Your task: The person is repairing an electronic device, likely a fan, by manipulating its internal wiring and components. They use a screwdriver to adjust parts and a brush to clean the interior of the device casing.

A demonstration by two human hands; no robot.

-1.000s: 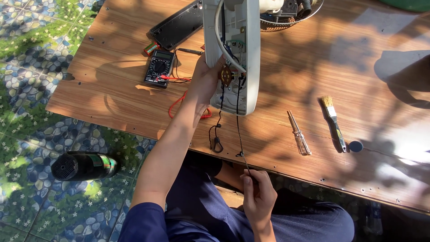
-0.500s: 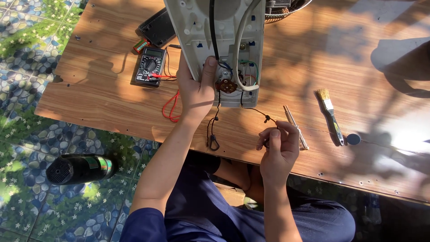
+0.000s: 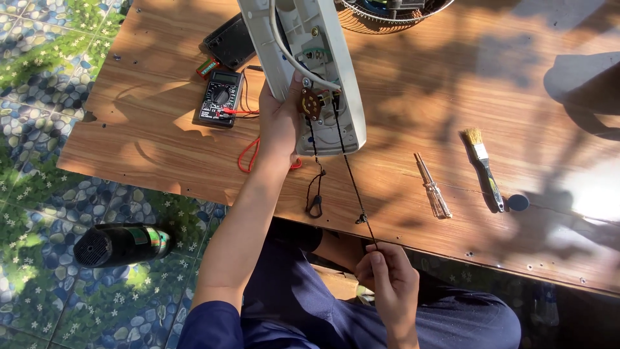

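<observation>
White fan housing [image 3: 323, 64]; black pull cord [image 3: 352, 181]; black multimeter [image 3: 221, 97]; brown wood-grain table [image 3: 420, 97].

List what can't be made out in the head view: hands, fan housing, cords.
- Fan housing: its top is cut off by the frame's upper edge; the wire grille too.
- Left hand: its fingers go behind the housing, so the grip is hidden.
- Right hand: pinches the taut pull cord; the cord's end is hidden in the fingers.
- Rotary switch: wiring too small and shaded.
- Multimeter: display too small to tell.
</observation>
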